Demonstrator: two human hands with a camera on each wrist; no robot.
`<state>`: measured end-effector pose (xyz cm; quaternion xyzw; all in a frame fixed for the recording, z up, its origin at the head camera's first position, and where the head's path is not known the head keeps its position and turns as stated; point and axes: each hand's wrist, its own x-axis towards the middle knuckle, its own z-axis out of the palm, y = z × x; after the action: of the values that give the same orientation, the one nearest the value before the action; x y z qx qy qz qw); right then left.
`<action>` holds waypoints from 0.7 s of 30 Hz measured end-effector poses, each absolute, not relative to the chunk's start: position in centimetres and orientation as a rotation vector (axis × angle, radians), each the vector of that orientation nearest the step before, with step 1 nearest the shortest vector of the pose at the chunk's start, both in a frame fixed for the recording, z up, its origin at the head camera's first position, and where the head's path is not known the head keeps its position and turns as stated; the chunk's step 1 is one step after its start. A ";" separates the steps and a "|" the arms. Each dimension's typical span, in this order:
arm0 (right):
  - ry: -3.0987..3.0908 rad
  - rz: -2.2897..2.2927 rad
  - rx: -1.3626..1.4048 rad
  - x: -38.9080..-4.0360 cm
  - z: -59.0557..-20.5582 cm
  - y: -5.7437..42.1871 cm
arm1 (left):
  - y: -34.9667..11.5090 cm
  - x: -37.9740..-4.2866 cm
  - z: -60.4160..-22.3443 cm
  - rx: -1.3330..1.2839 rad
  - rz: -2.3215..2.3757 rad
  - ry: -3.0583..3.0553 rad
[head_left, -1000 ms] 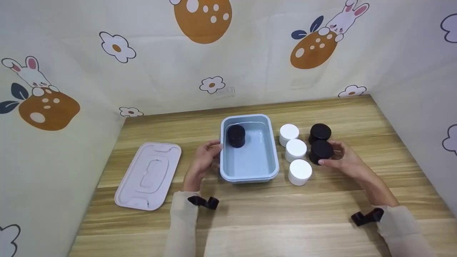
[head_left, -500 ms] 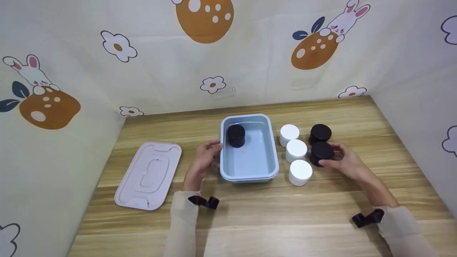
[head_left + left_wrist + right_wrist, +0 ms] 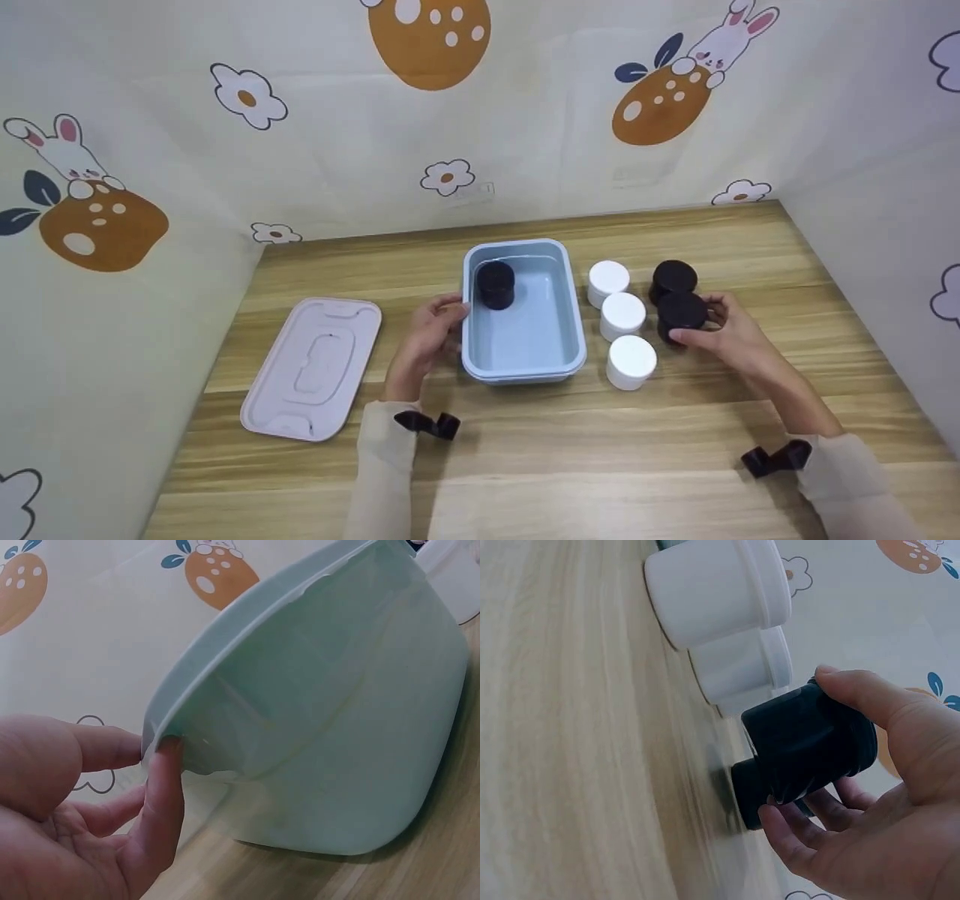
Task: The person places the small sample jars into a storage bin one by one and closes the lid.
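Observation:
My left hand (image 3: pixel 429 331) pinches the left rim of a light blue plastic box (image 3: pixel 525 337), thumb and fingers on its lip in the left wrist view. One black jar (image 3: pixel 496 285) stands upright inside, near the box's far left corner. My right hand (image 3: pixel 735 341) grips another black lidded jar (image 3: pixel 682 313) between thumb and fingers. In the right wrist view this held jar (image 3: pixel 806 739) is tilted and looks raised off the table. A further black jar (image 3: pixel 673 279) stands just behind it, partly hidden.
Three white lidded jars (image 3: pixel 622 315) stand in a line between the box and the black jars. A pale lid (image 3: pixel 311 369) lies flat at the left of the wooden table (image 3: pixel 570 480). Patterned cloth walls (image 3: pixel 337 165) border the table behind and at both sides.
The black jar in my right hand has shifted slightly to the right and up, away from the white jars. My left hand and the box have stayed in place.

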<state>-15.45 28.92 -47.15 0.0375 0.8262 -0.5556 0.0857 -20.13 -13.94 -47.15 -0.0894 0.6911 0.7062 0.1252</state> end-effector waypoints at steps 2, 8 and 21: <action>2.471 -1.652 0.113 -15.5 -46.8 28.8 | -13.9 -20.1 -47.1 -0.261 2.054 2.011; 2.546 -1.578 0.086 -15.7 -45.7 28.5 | -13.9 -20.1 -47.0 -0.263 2.070 1.981; 2.616 -1.689 -0.119 -15.8 -42.2 25.9 | -13.9 -20.2 -47.2 -0.233 2.075 1.970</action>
<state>-15.80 25.86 -42.18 -0.0381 0.8394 -0.5420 0.0126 -20.16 -13.93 -47.20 -0.0805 0.6801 0.7161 0.1348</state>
